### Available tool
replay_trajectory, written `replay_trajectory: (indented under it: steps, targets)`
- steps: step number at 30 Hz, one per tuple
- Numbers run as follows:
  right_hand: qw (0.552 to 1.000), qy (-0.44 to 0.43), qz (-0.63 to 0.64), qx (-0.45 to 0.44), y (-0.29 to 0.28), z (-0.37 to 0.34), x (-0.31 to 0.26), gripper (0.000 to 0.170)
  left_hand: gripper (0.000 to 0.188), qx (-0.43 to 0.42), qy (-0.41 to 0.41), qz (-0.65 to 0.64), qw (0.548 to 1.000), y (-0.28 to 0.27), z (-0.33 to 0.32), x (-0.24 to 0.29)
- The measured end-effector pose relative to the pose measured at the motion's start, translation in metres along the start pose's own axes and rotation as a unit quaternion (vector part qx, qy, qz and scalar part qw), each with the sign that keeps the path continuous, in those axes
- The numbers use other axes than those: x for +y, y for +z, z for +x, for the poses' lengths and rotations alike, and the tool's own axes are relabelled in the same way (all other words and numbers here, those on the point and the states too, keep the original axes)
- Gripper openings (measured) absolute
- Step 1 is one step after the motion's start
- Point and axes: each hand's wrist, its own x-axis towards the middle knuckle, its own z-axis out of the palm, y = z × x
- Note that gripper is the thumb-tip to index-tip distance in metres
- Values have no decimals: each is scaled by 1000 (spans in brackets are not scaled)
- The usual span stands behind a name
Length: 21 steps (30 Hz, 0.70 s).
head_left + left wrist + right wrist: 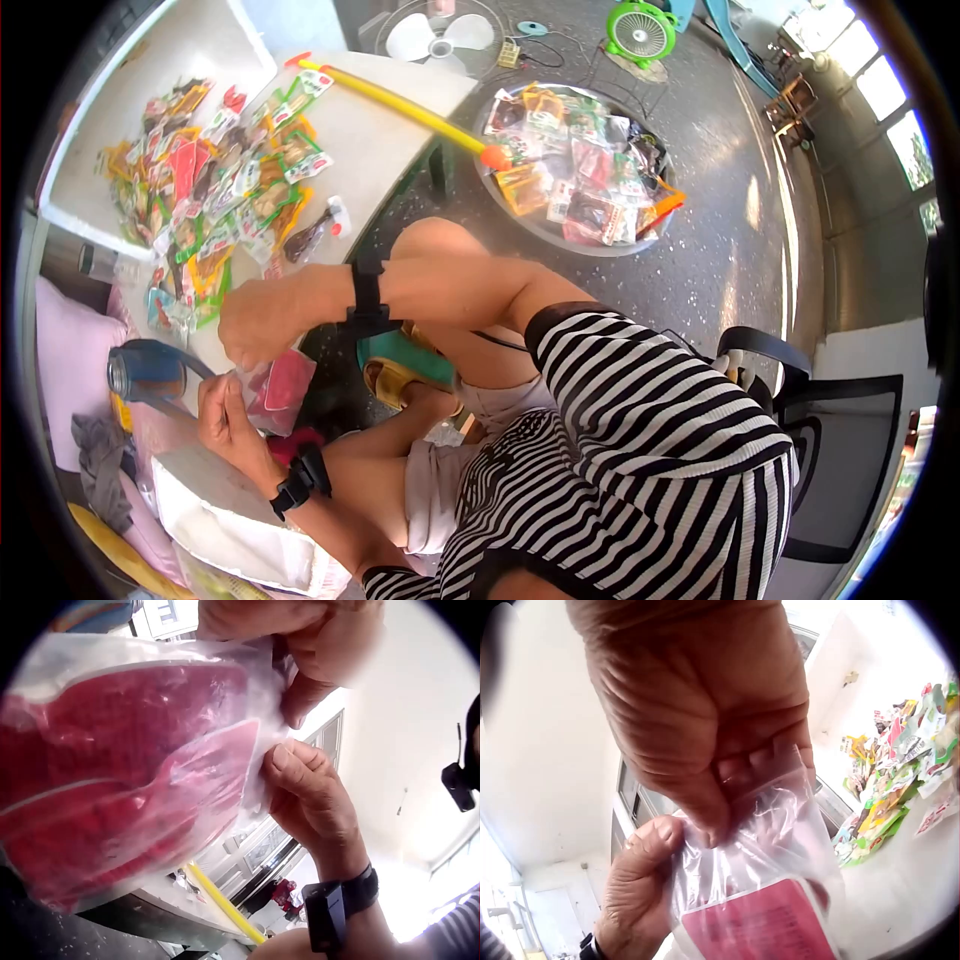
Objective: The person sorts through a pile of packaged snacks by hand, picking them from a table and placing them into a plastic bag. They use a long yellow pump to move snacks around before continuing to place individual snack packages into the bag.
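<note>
A clear plastic bag [283, 392] with pink-red printed pieces inside is held between both hands, low beside the table edge. My left hand [235, 425] pinches the bag's top edge, thumb against fingers. Beside it my right hand [280, 318] grips the same edge, its fingers curled in. In the left wrist view the bag [127, 765] fills the left side, and the right hand [311, 791] pinches its edge with the thumb. The right wrist view has the right hand [697, 697] above the bag [757, 915], its thumb close to the left hand [641, 877].
Many colourful small packets [215, 180] spill from a white foam box [85, 130] onto the table [385, 90]. A yellow stick [400, 105] lies across it. More packets fill a round basin [610, 248] on the floor. A blue container [145, 370] stands near the hands.
</note>
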Motion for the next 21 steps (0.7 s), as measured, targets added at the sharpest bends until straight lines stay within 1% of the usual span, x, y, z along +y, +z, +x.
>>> replay_trajectory:
  steps: [3, 5, 7, 8, 9, 11, 13, 14, 15, 16, 17, 18, 20, 21]
  targets:
    - [993, 14, -95, 66, -9, -18, -12, 17, 7, 58, 0, -24, 998, 2, -4, -9]
    - [984, 26, -148, 91, -34, -43, -21, 17, 8, 83, -13, -66, 994, 0, -3, -17]
    - [975, 103, -174, 92, -81, -76, -19, 17, 10, 92, -20, -121, 988, -6, -1, -33]
    - [977, 103, -112, 152, -105, -97, -10, 18, 13, 108, -43, -113, 987, -6, -1, -36]
    - [963, 176, -130, 160, -142, -117, -24, 19, 13, 117, -62, -123, 983, -8, 1, -38]
    - [932, 237, -167, 218, -197, -157, -24, 16, 14, 139, -103, -140, 975, -11, 1, -39]
    - [875, 349, -227, 248, -246, -191, -32, 16, 15, 149, -99, -159, 971, -8, 2, -35]
    - [869, 292, -265, 300, -263, -218, -13, 15, 15, 155, -97, -168, 969, -6, 2, -33]
    - [867, 185, -367, 281, -290, -235, -17, 17, 15, 146, -92, -170, 970, -5, 3, -33]
    - [805, 262, -451, 283, -295, -247, -25, 22, 15, 137, -86, -172, 972, -4, 3, -35]
    - [765, 309, -497, 269, -299, -267, -17, 20, 15, 127, -81, -174, 973, -3, 4, -35]
    - [763, 336, -508, 218, -303, -291, -6, 13, 15, 123, -84, -171, 974, -2, 4, -33]
    - [747, 320, -540, 220, -284, -340, 27, 13, 15, 113, -90, -163, 976, 0, 5, -28]
    - [731, 375, -547, 160, -268, -366, 41, 13, 15, 115, -91, -165, 975, 0, 5, -28]
